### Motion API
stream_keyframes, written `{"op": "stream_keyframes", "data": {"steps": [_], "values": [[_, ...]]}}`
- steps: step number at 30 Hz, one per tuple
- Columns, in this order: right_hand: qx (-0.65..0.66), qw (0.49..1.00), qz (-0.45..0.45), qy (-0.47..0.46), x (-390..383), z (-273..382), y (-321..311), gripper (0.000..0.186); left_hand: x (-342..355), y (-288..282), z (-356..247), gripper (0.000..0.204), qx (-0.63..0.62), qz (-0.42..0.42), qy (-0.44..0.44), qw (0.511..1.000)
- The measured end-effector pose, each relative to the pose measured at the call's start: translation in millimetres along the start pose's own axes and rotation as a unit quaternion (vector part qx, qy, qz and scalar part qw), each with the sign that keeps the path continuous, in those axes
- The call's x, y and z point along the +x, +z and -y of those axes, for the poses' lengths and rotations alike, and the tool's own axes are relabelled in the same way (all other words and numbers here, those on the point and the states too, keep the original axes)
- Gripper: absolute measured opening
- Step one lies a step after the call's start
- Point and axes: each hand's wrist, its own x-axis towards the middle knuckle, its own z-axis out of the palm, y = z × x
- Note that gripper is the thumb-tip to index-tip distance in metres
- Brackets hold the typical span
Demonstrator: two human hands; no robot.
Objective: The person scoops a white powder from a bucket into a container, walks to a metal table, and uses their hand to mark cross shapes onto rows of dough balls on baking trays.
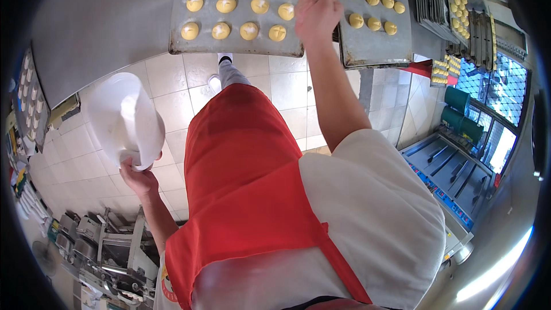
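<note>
My left hand (138, 175) grips a white plastic container (112, 109) at left; some white substance shows inside. My right hand (317, 14) is raised at the top centre, blurred, fingers curled together, over the gap between two metal trays. What it holds, if anything, I cannot make out. The nearer tray (206, 49) bears rows of round yellow dough pieces (248, 30), several dusted white and marked on top. The tray to its right (376, 49) bears similar, smaller-looking pieces (373, 23).
A steel table (92, 17) adjoins the trays. Stacked trays (433, 11) and more dough trays stand at right, above a machine (436, 178) beside a barred window. Metal equipment (109, 247) is at lower left, another tray (31, 120) at far left. My red apron hangs below.
</note>
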Motion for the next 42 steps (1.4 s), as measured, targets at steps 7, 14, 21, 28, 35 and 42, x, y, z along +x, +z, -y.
{"op": "stream_keyframes", "data": {"steps": [7,14,21,28,35,42], "values": [[-0.032,0.999,0.020,0.008,-41.5,17.3,11.4,0.033,-53.4,21.3,19.1,0.044,0.060,0.050,-0.013,0.997],[-0.444,0.639,0.628,-0.028,-124.1,92.3,45.6,0.020,-113.2,136.3,23.6,0.052,0.067,0.170,0.031,0.983],[-0.575,0.349,0.726,-0.140,-107.8,113.2,-38.4,0.048,-190.8,259.2,39.2,0.040,0.151,0.263,0.143,0.942],[-0.508,0.378,0.773,0.049,-66.7,146.5,-83.1,0.047,-251.6,305.6,76.9,0.044,0.107,0.173,0.139,0.969],[-0.292,0.640,0.591,0.395,-24.2,174.5,-107.6,0.028,-280.9,344.8,68.1,0.028,0.122,0.163,0.178,0.963],[0.076,0.856,0.314,0.403,50.8,221.3,-115.0,0.039,-286.4,346.1,80.1,0.029,0.091,0.142,0.164,0.972]]}}
